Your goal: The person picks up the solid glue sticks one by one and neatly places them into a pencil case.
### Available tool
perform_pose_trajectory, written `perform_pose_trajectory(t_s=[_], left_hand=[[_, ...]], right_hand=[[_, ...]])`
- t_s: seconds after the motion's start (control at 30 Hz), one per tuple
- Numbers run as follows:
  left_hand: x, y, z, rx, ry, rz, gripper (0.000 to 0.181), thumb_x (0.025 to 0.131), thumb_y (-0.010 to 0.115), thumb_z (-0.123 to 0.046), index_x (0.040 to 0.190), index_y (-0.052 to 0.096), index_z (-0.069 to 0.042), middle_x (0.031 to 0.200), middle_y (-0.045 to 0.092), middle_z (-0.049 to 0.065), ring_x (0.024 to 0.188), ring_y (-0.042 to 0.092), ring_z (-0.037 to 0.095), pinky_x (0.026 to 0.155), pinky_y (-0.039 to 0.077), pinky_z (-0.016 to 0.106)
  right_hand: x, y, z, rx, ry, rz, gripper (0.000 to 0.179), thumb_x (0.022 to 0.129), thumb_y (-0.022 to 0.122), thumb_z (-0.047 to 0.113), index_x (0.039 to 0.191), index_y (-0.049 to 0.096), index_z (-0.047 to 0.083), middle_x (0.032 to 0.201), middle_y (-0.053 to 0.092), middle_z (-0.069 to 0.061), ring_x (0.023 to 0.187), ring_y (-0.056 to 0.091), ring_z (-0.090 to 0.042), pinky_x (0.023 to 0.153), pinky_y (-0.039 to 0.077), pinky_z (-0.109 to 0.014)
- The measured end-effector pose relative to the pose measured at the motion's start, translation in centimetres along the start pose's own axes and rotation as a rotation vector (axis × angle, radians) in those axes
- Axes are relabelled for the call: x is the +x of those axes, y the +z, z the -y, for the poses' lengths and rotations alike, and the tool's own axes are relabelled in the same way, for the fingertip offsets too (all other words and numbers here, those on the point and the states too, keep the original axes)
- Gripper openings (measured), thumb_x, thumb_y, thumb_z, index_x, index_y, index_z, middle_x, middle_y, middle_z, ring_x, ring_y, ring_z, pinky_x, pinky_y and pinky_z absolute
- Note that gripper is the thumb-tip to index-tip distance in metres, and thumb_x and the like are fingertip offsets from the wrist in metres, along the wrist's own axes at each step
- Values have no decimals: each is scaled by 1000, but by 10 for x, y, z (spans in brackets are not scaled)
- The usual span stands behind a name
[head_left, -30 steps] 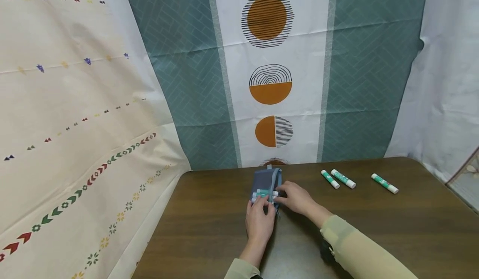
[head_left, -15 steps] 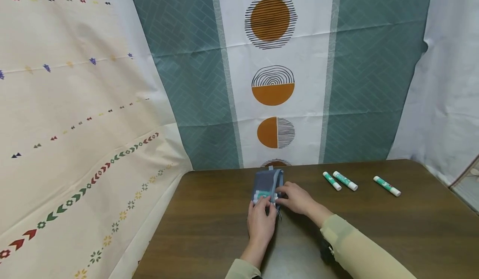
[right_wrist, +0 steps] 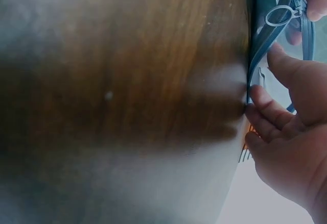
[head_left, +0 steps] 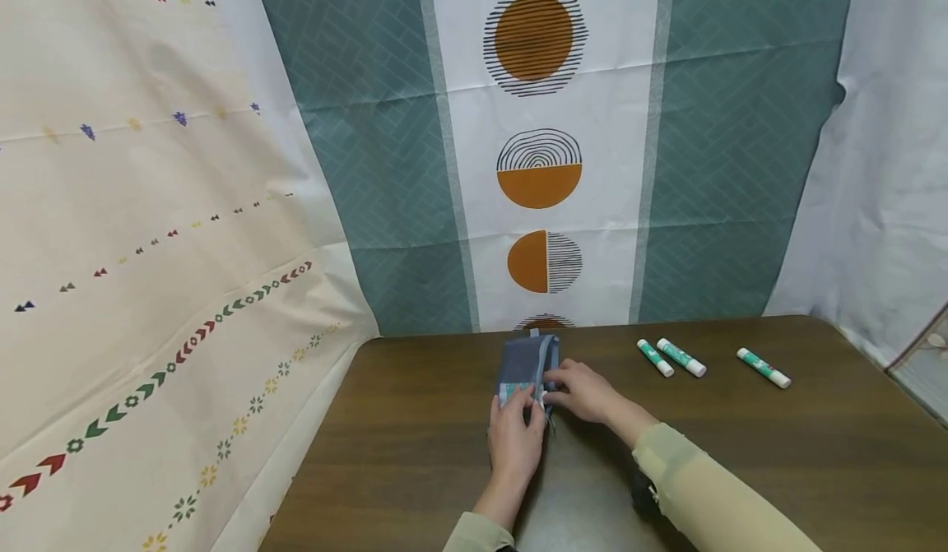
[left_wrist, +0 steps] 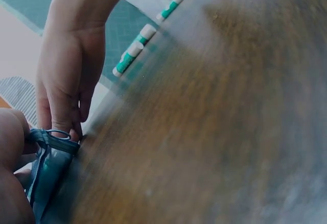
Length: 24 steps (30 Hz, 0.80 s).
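The pouch (head_left: 517, 364) lies on the tabletop (head_left: 392, 453), between the fingers of both hands. The left hand (head_left: 514, 437) grips the near end, thumb and fingers bent around it. The right hand (head_left: 588, 391) holds the zip edge, with thumb and forefinger set apart and the edge between them. Exact contact of the hidden fingertips cannot be told.

At least one stick (head_left: 511, 392) shows through the pouch wall just beyond the left fingertips; the full count inside cannot be told. The zip ring (right_wrist: 266, 19) hangs loose between the two sets of fingers. Three loose sticks lie to the right of the right fingers and farther out: the nearest (head_left: 655, 358), a second (head_left: 681, 358) just beside it, and a third (head_left: 764, 368) well apart.

Handling, by judgement: the pouch should be light and soft, with a smooth film wall that may slip and fold under a weak hold. Take hold on the firmer zip tape or seam rather than the film; steady the near end with the left fingers and control the edge with the right. The sticks should be light, rigid and smooth, liable to roll. Take hold of each across mid-barrel.
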<state>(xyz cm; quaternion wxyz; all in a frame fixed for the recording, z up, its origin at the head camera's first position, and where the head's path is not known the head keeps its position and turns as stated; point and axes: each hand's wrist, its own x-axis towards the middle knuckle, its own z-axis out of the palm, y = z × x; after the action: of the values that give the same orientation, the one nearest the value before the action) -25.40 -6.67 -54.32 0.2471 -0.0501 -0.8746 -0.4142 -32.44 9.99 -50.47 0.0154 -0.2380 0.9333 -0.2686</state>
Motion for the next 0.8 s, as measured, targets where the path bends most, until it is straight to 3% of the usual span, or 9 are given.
perform_pose_trajectory(t_s=[0.1,0.13,0.23,0.33,0.37,0.57,0.8], left_hand=[[0,0,0,1,-4,-5,13,99,71,-9,87,69,-14,134,78,4,136,68,32,124,38,66],[0,1,0,0,-12,-3,13,99,71,-10,87,69,-14,134,78,4,137,67,35,123,39,68],[-2,1,-1,-2,-32,-3,13,99,71,-10,87,69,-16,135,78,3,141,61,45,116,42,76],[-3,0,-1,-4,-49,-9,14,99,71,-11,87,69,-18,136,78,2,143,57,52,110,43,83],[-3,0,-1,-2,-48,-14,15,99,72,-11,87,69,-18,135,78,2,143,57,53,109,44,83],[-4,2,0,5,-28,-11,13,98,71,-10,87,70,-17,133,79,2,139,64,44,116,43,75],[0,2,1,9,5,-34,13,97,72,-7,86,71,-13,130,80,3,131,71,31,124,39,66]], right_hand=[[-2,1,-3,16,-30,-10,35,103,79,26,132,78,7,111,66,-10,97,60,-24,87,58,-48],[2,8,-17,26,-75,-31,38,105,77,31,136,77,8,113,67,-10,98,61,-24,88,58,-47],[-1,7,-21,43,-110,-65,42,106,75,33,139,74,6,115,69,-12,102,66,-26,91,59,-51],[-5,5,-23,48,-92,-93,45,106,76,33,142,72,6,122,72,-12,113,71,-32,99,59,-56],[-11,-3,-11,45,-47,-89,43,104,78,28,140,73,3,123,73,-15,115,71,-35,100,58,-60],[-27,-11,-16,-19,31,-134,45,104,78,29,141,72,3,135,73,-16,128,68,-40,106,57,-61],[-40,-27,-25,-137,41,-216,53,105,77,30,146,67,-1,148,65,-27,143,56,-50,116,46,-68]])
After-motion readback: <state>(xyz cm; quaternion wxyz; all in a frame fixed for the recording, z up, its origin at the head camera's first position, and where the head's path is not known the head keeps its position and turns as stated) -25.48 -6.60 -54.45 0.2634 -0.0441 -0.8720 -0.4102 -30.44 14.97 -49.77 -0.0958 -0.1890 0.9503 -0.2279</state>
